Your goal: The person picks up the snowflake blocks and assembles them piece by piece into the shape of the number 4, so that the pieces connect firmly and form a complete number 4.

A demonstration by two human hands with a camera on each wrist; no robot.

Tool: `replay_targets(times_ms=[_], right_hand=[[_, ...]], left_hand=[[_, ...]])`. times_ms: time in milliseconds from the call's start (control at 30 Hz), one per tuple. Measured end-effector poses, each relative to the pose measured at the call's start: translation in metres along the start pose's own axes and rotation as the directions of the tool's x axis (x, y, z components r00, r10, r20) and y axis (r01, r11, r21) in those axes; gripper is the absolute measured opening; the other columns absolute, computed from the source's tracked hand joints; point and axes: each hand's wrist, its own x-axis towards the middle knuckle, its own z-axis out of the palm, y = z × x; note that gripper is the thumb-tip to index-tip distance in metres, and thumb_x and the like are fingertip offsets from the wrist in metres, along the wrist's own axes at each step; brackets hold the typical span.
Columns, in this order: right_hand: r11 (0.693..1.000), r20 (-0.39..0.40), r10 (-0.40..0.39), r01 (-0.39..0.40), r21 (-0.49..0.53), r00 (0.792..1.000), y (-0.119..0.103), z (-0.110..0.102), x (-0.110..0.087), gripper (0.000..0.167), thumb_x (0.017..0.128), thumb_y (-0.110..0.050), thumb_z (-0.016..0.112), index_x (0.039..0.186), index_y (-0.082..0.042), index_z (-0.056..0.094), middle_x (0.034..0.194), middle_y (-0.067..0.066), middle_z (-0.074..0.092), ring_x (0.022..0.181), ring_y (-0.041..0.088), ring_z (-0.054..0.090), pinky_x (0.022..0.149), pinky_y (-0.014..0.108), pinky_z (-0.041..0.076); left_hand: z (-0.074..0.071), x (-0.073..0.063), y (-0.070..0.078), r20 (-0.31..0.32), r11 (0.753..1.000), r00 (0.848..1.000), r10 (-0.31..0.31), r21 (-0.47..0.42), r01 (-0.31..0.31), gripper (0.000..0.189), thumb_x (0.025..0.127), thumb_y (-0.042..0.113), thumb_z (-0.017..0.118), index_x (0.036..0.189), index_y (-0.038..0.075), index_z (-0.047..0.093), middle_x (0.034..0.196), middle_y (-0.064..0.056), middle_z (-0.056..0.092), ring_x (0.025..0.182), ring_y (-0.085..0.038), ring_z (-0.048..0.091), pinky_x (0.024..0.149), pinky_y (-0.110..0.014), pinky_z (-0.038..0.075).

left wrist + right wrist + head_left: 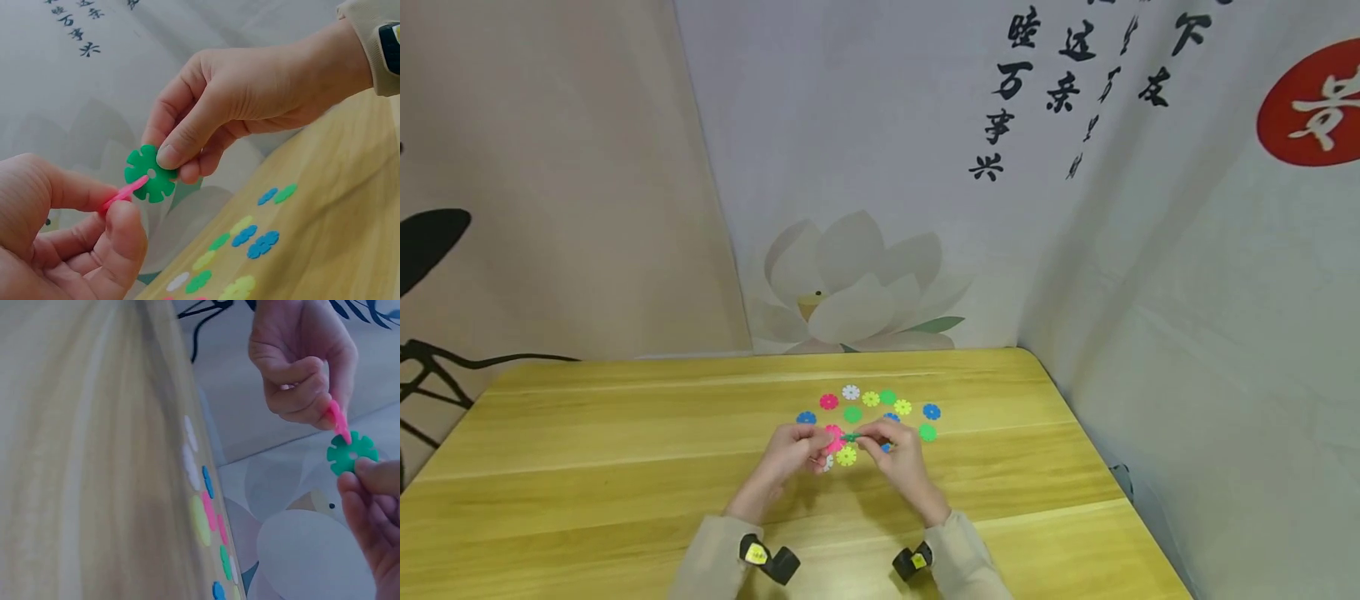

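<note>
In the head view both hands meet over the table, above a spread of small notched discs. My left hand (pixel 793 452) pinches a pink notched disc (pixel 127 191) between thumb and forefinger, much of it covered by those fingers. Opposite it, my right hand (pixel 897 458) holds a green notched disc (pixel 164 189) by its edge, thumb on the near face. The green disc has a small centre hole and slots round its rim. Seen edge-on in the left wrist view, the pink disc stands crosswise to the green one and overlaps it from the rim toward the hole.
Loose discs in several colours lie on the wooden table (pixel 587 467), among them a blue disc (pixel 932 412), a green disc (pixel 928 432) and a yellow disc (pixel 846 456). A printed curtain (pixel 880 167) hangs behind the table's far edge. Dark wrist straps sit over both sleeves.
</note>
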Motion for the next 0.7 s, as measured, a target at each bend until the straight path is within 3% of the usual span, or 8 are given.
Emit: replay_targets(times_ms=[100,233,333,533,700], right_hand=[[0.994,0.012,0.094,-0.094,0.048,0.996,0.001,-0.004,0.001,0.012,0.076,0.017,0.066,0.085,0.009,0.066,0.075,0.019,0.065,0.063,0.031,0.063,0.056,0.030,0.057],[0.970,0.016,0.233,-0.234,0.073,0.972,0.006,-0.011,0.001,0.012,0.079,0.015,0.064,0.090,0.010,0.065,0.081,0.022,0.067,0.068,0.036,0.064,0.059,0.033,0.058],[0.941,-0.033,0.332,-0.329,0.078,0.943,0.028,-0.015,-0.006,0.012,0.080,0.011,0.065,0.092,0.010,0.065,0.082,0.023,0.067,0.070,0.037,0.064,0.059,0.030,0.058],[0.891,-0.116,0.450,-0.454,-0.005,0.885,0.071,-0.030,-0.020,0.015,0.079,0.006,0.070,0.093,0.010,0.066,0.086,0.022,0.067,0.074,0.030,0.064,0.058,0.020,0.055],[0.805,-0.111,0.575,-0.584,-0.104,0.811,0.087,-0.044,-0.028,0.019,0.081,0.004,0.068,0.099,0.009,0.066,0.096,0.022,0.066,0.084,0.031,0.062,0.065,0.028,0.056]], left_hand=[[0.000,0.001,0.002,0.004,1.000,1.000,-0.008,-0.025,0.008,0.015,0.089,0.006,0.058,0.093,-0.008,0.061,0.071,-0.008,0.058,0.059,-0.014,0.057,0.056,-0.024,0.054],[-0.001,0.002,-0.001,-0.001,0.998,1.000,-0.023,-0.051,0.023,0.014,0.090,0.004,0.056,0.095,-0.009,0.059,0.074,-0.012,0.061,0.060,-0.015,0.060,0.059,-0.025,0.056],[-0.001,0.002,-0.005,-0.005,0.998,1.000,-0.024,-0.050,0.023,0.011,0.090,0.002,0.056,0.092,-0.008,0.058,0.074,-0.011,0.061,0.062,-0.016,0.061,0.060,-0.026,0.057],[-0.002,0.001,-0.008,-0.025,0.999,1.000,-0.019,-0.048,0.018,0.011,0.088,-0.002,0.056,0.096,-0.010,0.057,0.074,-0.009,0.057,0.062,-0.015,0.059,0.059,-0.023,0.056],[-0.004,-0.001,-0.010,-0.028,0.998,0.999,-0.018,-0.057,0.016,0.016,0.086,-0.003,0.057,0.100,-0.011,0.057,0.076,-0.012,0.058,0.062,-0.014,0.057,0.059,-0.022,0.055]])
